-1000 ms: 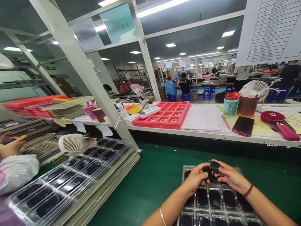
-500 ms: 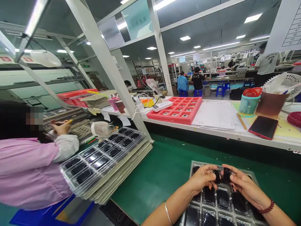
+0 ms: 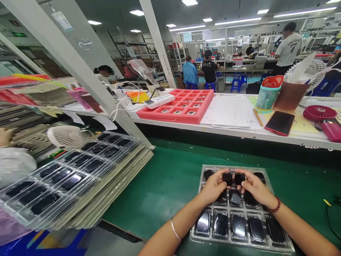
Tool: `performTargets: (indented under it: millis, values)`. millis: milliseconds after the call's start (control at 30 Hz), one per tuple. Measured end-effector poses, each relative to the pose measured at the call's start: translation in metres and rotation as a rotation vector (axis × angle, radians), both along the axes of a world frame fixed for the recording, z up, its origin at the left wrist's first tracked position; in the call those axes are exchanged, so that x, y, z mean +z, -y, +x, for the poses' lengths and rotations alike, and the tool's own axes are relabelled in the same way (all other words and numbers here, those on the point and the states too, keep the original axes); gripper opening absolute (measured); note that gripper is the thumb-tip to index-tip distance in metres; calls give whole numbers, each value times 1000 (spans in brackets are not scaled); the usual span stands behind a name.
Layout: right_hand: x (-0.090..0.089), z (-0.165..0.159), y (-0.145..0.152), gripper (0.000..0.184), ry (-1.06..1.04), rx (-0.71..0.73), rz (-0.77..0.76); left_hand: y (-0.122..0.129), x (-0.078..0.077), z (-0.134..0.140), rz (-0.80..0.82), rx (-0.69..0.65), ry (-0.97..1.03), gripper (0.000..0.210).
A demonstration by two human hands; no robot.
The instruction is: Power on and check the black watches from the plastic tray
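My left hand (image 3: 216, 185) is closed on a small black rounded-square piece (image 3: 227, 178), pinched between thumb and fingers. A matching black piece (image 3: 239, 178) is pinched in my right hand (image 3: 253, 186), just beside the first with a narrow gap between them. Both look like glossy watch faces, though their exact kind is unclear. Under my hands lies a clear plastic tray (image 3: 195, 233) on the green table, with several similar black pieces in its pockets. My hands and forearms hide part of its back rows and sides.
A tall stack of trays (image 3: 128, 167) stands at left, its top one filled with black pieces. On the shelf sit a red foam tray (image 3: 170, 118), papers (image 3: 229, 110), a phone (image 3: 279, 123) and cups. A co-worker's sleeve (image 3: 16, 165) shows at far left.
The view has swung right and levelled, so the shelf and tray stack sit further left. Both hands still pinch their black pieces, now turned with their flat faces toward me.
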State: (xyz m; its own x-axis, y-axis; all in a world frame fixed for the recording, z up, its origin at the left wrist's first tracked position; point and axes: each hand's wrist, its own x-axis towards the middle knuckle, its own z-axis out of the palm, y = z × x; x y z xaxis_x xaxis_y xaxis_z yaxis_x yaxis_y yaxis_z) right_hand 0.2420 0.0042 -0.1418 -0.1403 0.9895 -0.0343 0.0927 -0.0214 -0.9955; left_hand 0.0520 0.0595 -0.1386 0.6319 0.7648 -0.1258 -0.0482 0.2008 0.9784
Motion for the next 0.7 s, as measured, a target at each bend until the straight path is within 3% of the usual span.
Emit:
performTargets:
  millis: [233,500,700]
  values:
    - [3,-2,1,37,6,10,7,1,1,-2,79,24,-48,36]
    - [2,3,0,28,-126,72,-31,1,6,-5,116,92,-102,28]
    - [2,2,1,29,-57,64,-20,0,1,-5,148,51,-73,49]
